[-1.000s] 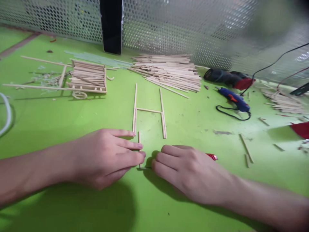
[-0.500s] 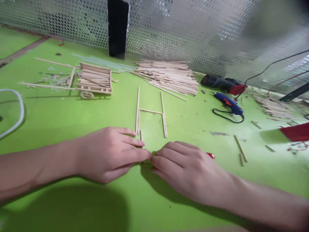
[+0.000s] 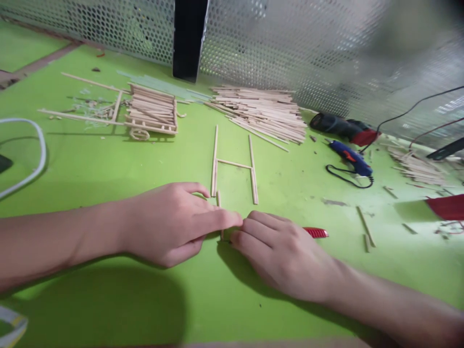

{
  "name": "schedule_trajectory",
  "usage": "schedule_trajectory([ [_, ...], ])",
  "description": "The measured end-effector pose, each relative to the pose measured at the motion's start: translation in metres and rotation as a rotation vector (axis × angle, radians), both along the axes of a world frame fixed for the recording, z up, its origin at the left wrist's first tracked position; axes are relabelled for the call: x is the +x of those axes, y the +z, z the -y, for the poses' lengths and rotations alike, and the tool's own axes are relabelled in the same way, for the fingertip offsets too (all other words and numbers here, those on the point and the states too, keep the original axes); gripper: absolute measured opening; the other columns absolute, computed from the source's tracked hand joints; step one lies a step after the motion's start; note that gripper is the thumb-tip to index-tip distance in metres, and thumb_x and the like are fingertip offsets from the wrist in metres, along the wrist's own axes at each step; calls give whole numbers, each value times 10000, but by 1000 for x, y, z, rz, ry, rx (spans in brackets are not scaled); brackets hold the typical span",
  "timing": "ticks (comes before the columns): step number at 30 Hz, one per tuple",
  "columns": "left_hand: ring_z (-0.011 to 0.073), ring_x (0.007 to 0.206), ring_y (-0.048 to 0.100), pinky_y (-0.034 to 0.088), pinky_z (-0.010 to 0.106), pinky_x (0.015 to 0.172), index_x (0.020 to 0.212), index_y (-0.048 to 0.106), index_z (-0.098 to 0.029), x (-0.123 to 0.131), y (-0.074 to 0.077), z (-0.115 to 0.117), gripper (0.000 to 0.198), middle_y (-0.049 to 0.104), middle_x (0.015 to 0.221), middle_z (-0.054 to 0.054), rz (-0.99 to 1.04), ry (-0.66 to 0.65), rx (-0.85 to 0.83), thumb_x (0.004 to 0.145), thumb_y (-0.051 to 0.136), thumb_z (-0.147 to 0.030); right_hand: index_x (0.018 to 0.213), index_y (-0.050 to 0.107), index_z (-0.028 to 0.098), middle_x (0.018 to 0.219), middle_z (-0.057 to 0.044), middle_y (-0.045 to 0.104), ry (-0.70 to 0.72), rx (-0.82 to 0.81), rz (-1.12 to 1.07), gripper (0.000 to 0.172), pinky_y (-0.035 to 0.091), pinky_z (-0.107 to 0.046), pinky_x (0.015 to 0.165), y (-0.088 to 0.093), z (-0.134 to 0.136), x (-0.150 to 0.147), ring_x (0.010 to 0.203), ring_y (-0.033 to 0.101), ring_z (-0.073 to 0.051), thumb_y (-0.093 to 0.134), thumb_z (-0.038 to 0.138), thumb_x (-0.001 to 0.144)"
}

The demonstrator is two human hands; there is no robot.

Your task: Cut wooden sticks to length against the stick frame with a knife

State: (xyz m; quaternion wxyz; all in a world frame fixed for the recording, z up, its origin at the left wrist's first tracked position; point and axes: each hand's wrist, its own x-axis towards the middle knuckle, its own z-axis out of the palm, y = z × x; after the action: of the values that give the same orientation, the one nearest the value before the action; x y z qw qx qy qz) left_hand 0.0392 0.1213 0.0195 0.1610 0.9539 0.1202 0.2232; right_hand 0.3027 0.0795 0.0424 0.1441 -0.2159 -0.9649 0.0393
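My left hand (image 3: 174, 224) lies low over the green table, its fingers closed on a short thin wooden stick (image 3: 219, 199) that points away from me. Its index finger reaches across to touch the knuckles of my right hand (image 3: 286, 256). That hand is wrapped round a red utility knife (image 3: 316, 232); only the ridged end of the handle sticks out behind it. A dark thin edge, perhaps the blade, shows at the near end of the stick. Just beyond my hands, an H-shaped stick frame (image 3: 234, 164) lies flat, with doubled lower legs.
A small wooden stick cart (image 3: 152, 111) stands at the left back. Behind the frame lies a pile of sticks (image 3: 261, 111). A blue glue gun (image 3: 351, 157) and a black-and-red tool (image 3: 340, 126) lie right. A phone (image 3: 189, 38) leans against the perforated metal panel (image 3: 290, 58).
The whole view has shifted slightly, so things sit further right. My left index finger has stretched onto my right hand, and more of the red knife handle shows.
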Motion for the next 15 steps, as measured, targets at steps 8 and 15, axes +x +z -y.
schedule_trajectory([
  [8,169,777,774,555,406,1075,1355,534,-180,-5,0,2,379,818,941,9,39,38,9,982,505,-118,932,682,97,813,-48,609,2,-13,10,305,438,-309,669,1,-1,-8,717,458,-176,422,70,1090],
  [15,167,744,747,584,400,1046,1296,557,-168,-6,2,0,326,813,952,27,63,31,25,979,520,-102,938,676,130,854,-47,651,-11,80,83,284,442,-320,694,-2,0,-13,734,494,-176,446,103,1104],
])
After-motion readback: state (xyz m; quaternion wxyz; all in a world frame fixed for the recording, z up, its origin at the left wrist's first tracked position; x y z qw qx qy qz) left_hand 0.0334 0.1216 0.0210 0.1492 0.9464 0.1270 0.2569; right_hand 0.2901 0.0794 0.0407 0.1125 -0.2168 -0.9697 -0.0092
